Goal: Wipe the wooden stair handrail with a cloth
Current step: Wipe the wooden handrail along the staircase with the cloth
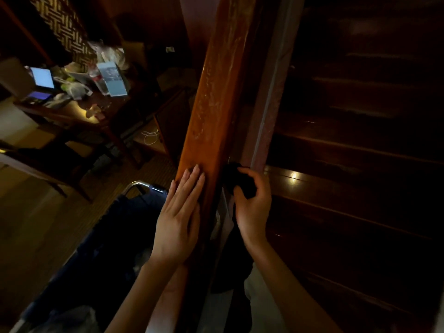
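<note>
Left hand [179,219] lies flat, fingers apart, steadying the rail [216,111]; right hand [249,203], at 3 o'clock, clamps a dark cloth [237,179] against its side.

A single head-worn camera looks steeply down and forward, close along the wooden handrail [216,97], stairs [360,150] right, cluttered table [72,111] left.
</note>
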A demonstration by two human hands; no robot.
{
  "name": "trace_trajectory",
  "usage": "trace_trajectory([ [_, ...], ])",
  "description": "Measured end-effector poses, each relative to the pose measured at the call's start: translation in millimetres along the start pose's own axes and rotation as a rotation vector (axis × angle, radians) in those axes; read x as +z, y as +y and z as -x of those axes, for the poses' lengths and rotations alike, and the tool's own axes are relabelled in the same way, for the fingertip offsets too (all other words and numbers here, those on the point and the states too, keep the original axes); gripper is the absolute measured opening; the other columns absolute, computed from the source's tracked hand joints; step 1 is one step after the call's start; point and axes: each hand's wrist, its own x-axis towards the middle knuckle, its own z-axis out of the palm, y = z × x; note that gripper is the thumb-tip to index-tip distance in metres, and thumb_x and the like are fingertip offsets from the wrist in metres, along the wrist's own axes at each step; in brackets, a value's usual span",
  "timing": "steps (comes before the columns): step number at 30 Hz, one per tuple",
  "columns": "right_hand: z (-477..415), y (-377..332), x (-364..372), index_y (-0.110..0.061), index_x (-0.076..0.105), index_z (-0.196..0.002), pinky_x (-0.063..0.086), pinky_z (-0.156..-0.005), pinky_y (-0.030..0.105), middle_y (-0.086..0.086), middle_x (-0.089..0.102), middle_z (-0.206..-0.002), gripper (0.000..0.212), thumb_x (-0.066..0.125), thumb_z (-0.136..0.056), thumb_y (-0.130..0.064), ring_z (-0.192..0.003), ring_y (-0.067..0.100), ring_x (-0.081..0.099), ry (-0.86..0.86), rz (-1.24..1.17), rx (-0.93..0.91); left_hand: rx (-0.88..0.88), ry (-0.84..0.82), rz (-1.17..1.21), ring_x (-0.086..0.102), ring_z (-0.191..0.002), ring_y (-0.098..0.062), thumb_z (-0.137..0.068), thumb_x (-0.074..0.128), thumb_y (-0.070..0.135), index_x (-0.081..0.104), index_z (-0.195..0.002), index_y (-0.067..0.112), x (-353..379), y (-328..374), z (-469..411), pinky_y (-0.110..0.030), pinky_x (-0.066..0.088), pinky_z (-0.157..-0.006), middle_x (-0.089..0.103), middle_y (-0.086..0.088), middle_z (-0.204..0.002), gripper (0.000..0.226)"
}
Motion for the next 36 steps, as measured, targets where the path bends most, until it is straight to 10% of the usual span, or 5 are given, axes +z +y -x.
trace_trajectory([
  [4, -26, -11, -6, -0.023, 0.066, -0.118, 0.041, -0.085, 0.002, -0.017, 0.055, -0.114, 0.046, 0.066, -0.081, 0.004, -0.108, -0.013, 0.052, -0.05, -0.028, -0.025, -0.146, 0.06, -0.062, 0.017, -0.15, -0.024, -0.102, 0.035, 0.02, 0.03, -0.151, 0.008, 6, 21, -9, -0.034, 0.012, -0.123, 0.021, -0.002, -0.162, 0.051],
  [15, -44, -62, -12, -0.017, 0.071, -0.106, 0.056, -0.088, 0.029, -0.003, 0.068, -0.113, 0.016, 0.07, -0.09, -0.02, -0.103, 0.008, 0.065, -0.232, -0.302, 0.525, -0.455, 0.031, -0.205, 0.001, -0.151, -0.021, -0.097, 0.044, 0.035, 0.012, -0.154, 0.005, 15, 66, -56, -0.032, 0.001, -0.123, 0.008, -0.011, -0.162, 0.072],
  [20, -77, -78, -9, -0.012, 0.067, -0.107, 0.058, -0.085, 0.029, 0.004, 0.069, -0.11, 0.022, 0.071, -0.087, -0.006, -0.1, 0.014, 0.068, -0.197, -0.32, 0.525, -0.239, 0.032, -0.272, 0.004, -0.151, -0.027, -0.097, 0.045, 0.023, 0.019, -0.148, -0.006, 10, 65, -84, -0.038, 0.004, -0.123, 0.015, -0.019, -0.157, 0.064],
  [30, -95, -87, 10, -0.027, 0.066, -0.096, 0.057, -0.088, 0.041, 0.003, 0.069, -0.107, 0.019, 0.069, -0.089, -0.009, -0.102, 0.024, 0.067, -0.098, -0.402, 0.623, -0.591, -0.006, -0.24, 0.001, -0.151, -0.02, -0.098, 0.032, 0.05, 0.006, -0.154, 0.003, 10, 56, -74, -0.032, -0.001, -0.123, 0.005, -0.011, -0.163, 0.078],
  [36, -196, -133, 28, -0.02, 0.058, -0.109, 0.057, -0.077, 0.02, -0.005, 0.057, -0.112, 0.017, 0.059, -0.096, -0.01, -0.097, 0.007, 0.063, -0.002, -0.452, 0.322, -0.601, -0.014, -0.233, 0.0, -0.15, -0.018, -0.093, 0.032, 0.063, 0.006, -0.154, 0.002, 9, 58, -76, -0.033, 0.003, -0.121, 0.006, -0.011, -0.161, 0.09],
])
